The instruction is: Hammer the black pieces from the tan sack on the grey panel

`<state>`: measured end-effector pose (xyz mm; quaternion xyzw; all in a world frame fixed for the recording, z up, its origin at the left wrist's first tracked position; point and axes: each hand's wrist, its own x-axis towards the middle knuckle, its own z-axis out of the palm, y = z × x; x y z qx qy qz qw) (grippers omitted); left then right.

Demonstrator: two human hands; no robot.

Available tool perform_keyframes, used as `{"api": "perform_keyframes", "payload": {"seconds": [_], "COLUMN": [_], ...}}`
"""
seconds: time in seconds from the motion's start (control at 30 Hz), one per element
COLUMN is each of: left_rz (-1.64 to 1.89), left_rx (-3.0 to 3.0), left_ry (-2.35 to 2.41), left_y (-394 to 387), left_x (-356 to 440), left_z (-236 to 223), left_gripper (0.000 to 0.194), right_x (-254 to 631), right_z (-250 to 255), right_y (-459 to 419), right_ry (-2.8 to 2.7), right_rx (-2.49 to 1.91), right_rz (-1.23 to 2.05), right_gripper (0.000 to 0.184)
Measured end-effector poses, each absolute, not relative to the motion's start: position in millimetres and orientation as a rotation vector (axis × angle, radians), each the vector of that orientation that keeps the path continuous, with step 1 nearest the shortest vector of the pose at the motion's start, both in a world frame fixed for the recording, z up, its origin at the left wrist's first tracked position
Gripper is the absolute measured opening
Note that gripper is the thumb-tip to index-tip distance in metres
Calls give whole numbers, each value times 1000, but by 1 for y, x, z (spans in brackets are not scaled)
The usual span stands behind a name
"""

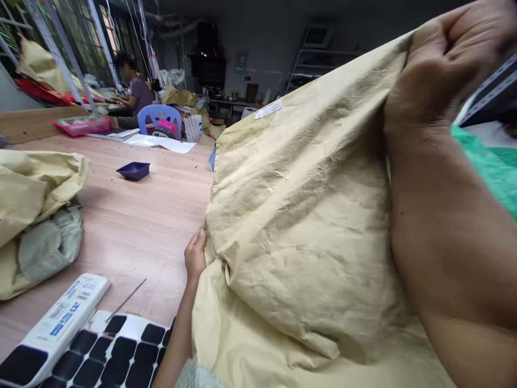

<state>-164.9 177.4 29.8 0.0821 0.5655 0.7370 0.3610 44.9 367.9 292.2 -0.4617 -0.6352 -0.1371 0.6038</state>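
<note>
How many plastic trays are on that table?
2: a small dark purple plastic tray on the pale wood-grained table, and a wider pink plastic tray farther back, left. More may be hidden behind the raised tan fabric.

A large piece of tan cloth (299,226) is held up in front of the table (153,215), gripped at 2 places: high on the right, and lower on its left edge, where the material is gathered. The upper edge is drawn in a slant from high right to lower left. The surface is marked by creases and long diagonal folds. 1 small white label (268,109) is seen along the upper edge. The lower part is bunched in loose folds.
</note>
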Motion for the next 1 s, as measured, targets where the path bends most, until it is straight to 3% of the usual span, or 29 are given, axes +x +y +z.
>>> {"api": "perform_keyframes", "payload": {"seconds": [0.2, 0.63, 0.8, 0.9, 1.0], "left_rz": [1829, 1775, 1716, 1654, 1626], "left_rx": [272, 295, 385, 398, 368], "left_ry": [1451, 1410, 1430, 1500, 1557], "left_y": [183, 193, 189, 186, 184], "left_x": [-168, -174, -173, -173, -173], "left_z": [21, 2, 7, 13, 19], "left_gripper": [28, 63, 70, 71, 69], "right_x": [41, 94, 82, 42, -16], "right_z": [236, 118, 143, 174, 194], "right_y": [405, 406, 390, 399, 422], "right_ry": [-1527, -1636, -1645, -1768, -2043], "right_rx": [-1128, -1811, -2006, -1680, -1327], "right_rz": [-333, -130, -92, -259, -214], "right_gripper": [25, 35, 33, 44, 44]}}
